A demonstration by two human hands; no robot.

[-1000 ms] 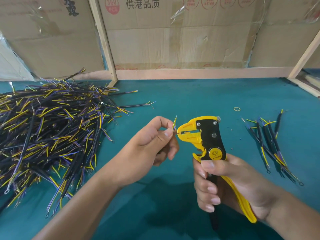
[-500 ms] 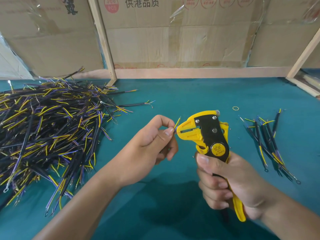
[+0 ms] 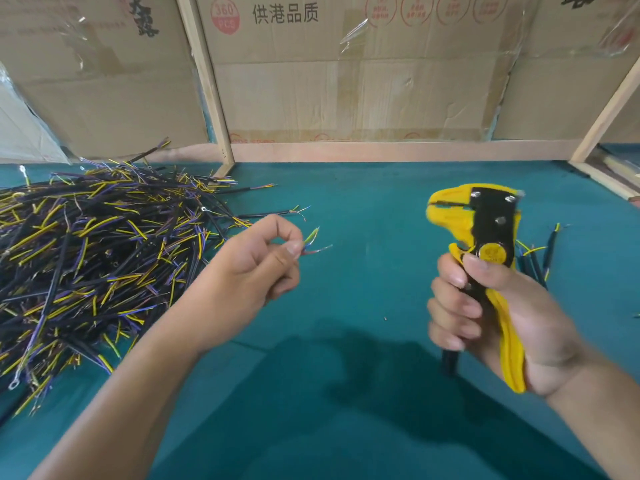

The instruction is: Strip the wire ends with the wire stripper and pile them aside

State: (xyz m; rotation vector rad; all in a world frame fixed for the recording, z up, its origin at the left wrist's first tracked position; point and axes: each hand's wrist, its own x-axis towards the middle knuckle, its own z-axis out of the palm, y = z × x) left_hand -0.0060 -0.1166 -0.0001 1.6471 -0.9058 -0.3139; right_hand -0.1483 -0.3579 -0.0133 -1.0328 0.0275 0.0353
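My left hand (image 3: 249, 271) pinches a short wire (image 3: 311, 242) between thumb and forefinger; its thin coloured ends stick out to the right, one with a bare tip. My right hand (image 3: 485, 317) grips the handles of the yellow and black wire stripper (image 3: 485, 230), held upright with its jaws pointing left. A wide gap of green table separates the wire ends from the jaws. A big heap of black, yellow and purple wires (image 3: 97, 258) lies at the left. A small pile of wires (image 3: 540, 254) lies behind the stripper at the right, partly hidden by it.
The green table (image 3: 363, 209) is backed by cardboard sheets (image 3: 346, 81) in a wooden frame (image 3: 207, 84). A wooden rail (image 3: 609, 178) edges the far right. Small bits of insulation (image 3: 385, 318) lie on the mat between my hands.
The wire has come out of the stripper jaws. My left hand moved left with it and my right hand carried the stripper to the right, so the two are now well apart.
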